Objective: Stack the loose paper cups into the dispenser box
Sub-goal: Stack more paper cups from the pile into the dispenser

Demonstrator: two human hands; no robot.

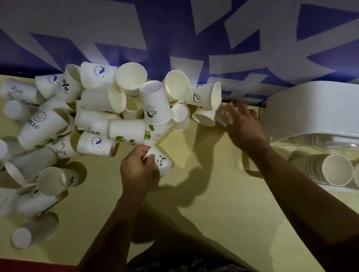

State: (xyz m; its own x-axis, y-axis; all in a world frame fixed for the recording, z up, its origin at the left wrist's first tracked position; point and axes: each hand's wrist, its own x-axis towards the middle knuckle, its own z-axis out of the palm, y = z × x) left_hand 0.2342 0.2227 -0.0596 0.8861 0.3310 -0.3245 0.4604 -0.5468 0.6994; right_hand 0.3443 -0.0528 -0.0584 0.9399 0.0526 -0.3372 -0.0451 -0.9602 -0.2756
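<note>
- white paper cup with a small panda print [163, 163] lies on its side on the pale yellow tabletop [220, 200], gripped by the left hand [137, 169]; its long axis runs from the fingers down toward the right, base under the curled fingers, mouth pointing away from the palm.
- up and to the left of that grip spreads a loose heap of white paper cups [99, 116], tipped every way, some showing open mouths, others flat bases; prints include "hello", green leaves and round blue badges.
- right hand [243, 123] reaches to the far right edge of the heap with fingers spread, fingertips at a white cup lying on its side [206, 117]; whether it truly holds that cup cannot be told.
- just right of the right hand sits a white plastic dispenser box with a clear lower part [327, 116], lying lengthwise along the wall.
- nearer the person from it, two nested rows of white cups [337, 170] lie with mouths toward the camera, long axis pointing back into the clear part.
- behind everything hangs a blue and white banner [177, 17].
</note>
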